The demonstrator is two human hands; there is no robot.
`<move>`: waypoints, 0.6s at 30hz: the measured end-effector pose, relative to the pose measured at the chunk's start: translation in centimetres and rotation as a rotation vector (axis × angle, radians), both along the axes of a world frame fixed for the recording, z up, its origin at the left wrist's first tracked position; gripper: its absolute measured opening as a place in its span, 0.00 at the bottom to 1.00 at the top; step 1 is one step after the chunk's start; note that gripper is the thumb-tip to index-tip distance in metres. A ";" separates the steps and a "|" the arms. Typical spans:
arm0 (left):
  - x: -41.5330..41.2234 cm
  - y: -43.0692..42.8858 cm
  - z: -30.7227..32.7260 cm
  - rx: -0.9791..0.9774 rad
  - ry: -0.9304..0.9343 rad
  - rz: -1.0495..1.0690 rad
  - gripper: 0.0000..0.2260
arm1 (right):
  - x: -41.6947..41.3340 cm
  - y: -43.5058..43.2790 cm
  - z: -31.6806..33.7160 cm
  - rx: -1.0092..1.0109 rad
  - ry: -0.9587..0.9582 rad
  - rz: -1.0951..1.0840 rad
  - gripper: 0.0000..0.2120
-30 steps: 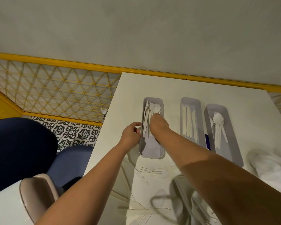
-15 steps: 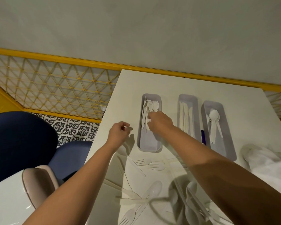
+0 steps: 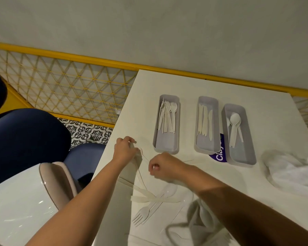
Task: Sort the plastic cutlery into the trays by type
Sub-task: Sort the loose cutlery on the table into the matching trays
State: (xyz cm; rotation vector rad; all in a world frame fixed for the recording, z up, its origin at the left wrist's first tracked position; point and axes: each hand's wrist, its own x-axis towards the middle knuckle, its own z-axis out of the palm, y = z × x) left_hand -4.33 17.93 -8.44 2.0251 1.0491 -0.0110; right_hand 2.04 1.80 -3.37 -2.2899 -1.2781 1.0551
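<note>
Loose cutlery [image 3: 142,214] lies at lower centre of the frame, below the three trays [image 3: 166,150] at centre right. Judged light, thin, slippery and flexible, so pinch each piece at mid-handle. Left hand [image 3: 125,150] and right hand [image 3: 164,166], at centre frame, have curled fingers. Whether either holds a piece cannot be told.

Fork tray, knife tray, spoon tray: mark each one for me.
Fork tray [image 3: 166,142], head view, bare floor at near end.
Knife tray [image 3: 206,145], head view, bare floor at near end.
Spoon tray [image 3: 241,154], head view, bare floor at near end.
</note>
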 end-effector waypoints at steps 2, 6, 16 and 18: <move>-0.5 -0.3 0.0 -0.006 -0.011 0.005 0.13 | -1.8 -0.1 -1.0 -0.011 0.036 0.044 0.03; -1.1 -0.5 0.2 -0.004 -0.032 0.002 0.13 | -3.5 -0.4 -2.6 -0.108 -0.013 0.081 0.12; -2.9 -2.0 -0.4 -0.055 -0.038 -0.055 0.10 | -3.8 -1.3 -4.1 -0.146 -0.062 0.060 0.14; -3.4 -2.3 -0.3 -0.052 -0.026 -0.088 0.07 | -3.6 -1.6 -4.1 -0.128 -0.052 0.047 0.11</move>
